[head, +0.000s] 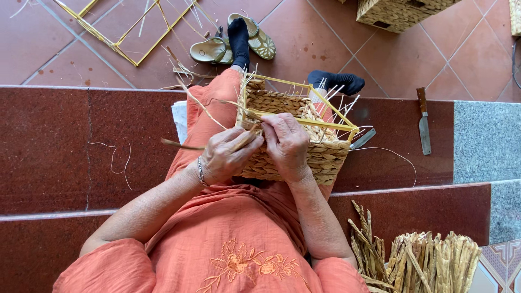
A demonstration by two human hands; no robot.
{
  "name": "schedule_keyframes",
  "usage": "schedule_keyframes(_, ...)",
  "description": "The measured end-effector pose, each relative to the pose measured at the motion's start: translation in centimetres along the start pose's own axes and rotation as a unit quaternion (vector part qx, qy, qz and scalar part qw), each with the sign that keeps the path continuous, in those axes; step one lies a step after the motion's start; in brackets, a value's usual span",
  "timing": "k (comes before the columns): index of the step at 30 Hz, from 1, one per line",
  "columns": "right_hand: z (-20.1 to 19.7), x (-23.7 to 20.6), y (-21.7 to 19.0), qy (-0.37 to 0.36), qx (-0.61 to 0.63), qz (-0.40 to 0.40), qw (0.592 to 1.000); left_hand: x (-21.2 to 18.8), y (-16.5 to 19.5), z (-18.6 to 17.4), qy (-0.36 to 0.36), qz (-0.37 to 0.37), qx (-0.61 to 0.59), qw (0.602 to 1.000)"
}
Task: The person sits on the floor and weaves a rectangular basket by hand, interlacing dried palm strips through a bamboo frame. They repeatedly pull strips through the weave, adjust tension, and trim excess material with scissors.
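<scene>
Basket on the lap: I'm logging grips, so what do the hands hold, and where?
The left hand pinches a fibre strand near its woven-in end. The right hand grips the basket at its near rim.

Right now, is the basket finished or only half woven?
Half woven: the basket has bare yellow frame and loose uprights above the weave.

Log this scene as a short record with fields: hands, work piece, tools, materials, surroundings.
left hand: left hand pinches a flat straw strand at the basket rim
right hand: right hand presses on the woven wall near the rim
work piece: half-woven basket on a yellow wire frame, resting on the lap
tools: knife lying on the step, apart from both hands
materials: bundle of dried fibre at lower right
surroundings: sandals and a finished basket on the tiled floor
</scene>
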State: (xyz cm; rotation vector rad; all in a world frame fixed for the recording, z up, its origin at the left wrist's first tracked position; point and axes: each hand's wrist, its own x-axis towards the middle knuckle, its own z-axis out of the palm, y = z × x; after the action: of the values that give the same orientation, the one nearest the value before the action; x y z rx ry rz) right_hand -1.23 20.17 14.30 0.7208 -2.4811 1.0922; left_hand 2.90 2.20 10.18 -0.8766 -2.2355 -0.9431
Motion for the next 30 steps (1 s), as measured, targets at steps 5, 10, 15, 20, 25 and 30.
schedule_keyframes(5, -0.5, 0.3, -0.5, -0.025, -0.002, -0.026, 0.999, 0.6, 2.0, -1.7, 0.089, -0.302, -0.374, 0.872)
schedule_keyframes(10, -1.3, 0.5, -1.0, -0.059, 0.018, -0.014, 0.998, 1.9, -0.8, -4.5, 0.055, -0.174, -0.053, 0.982)
schedule_keyframes(15, -0.3, 0.0, -0.7, 0.000, 0.038, 0.036, 0.999, 2.3, -3.4, -3.5, -0.097, -0.166, 0.085, 0.978)
schedule_keyframes(20, 0.8, -0.8, 0.3, 0.042, 0.005, 0.036, 0.998, -0.5, -4.0, -3.6, -0.081, -0.159, -0.026, 0.984)
schedule_keyframes(25, 1.3, -0.5, -0.2, 0.067, -0.017, 0.027, 0.997, -2.5, -4.9, -2.6, -0.090, -0.285, -0.189, 0.935)
schedule_keyframes(30, -1.6, -3.0, -1.1, 0.093, 0.092, 0.088, 0.987, -4.4, -6.3, -3.4, -0.094, -0.324, -0.189, 0.922)
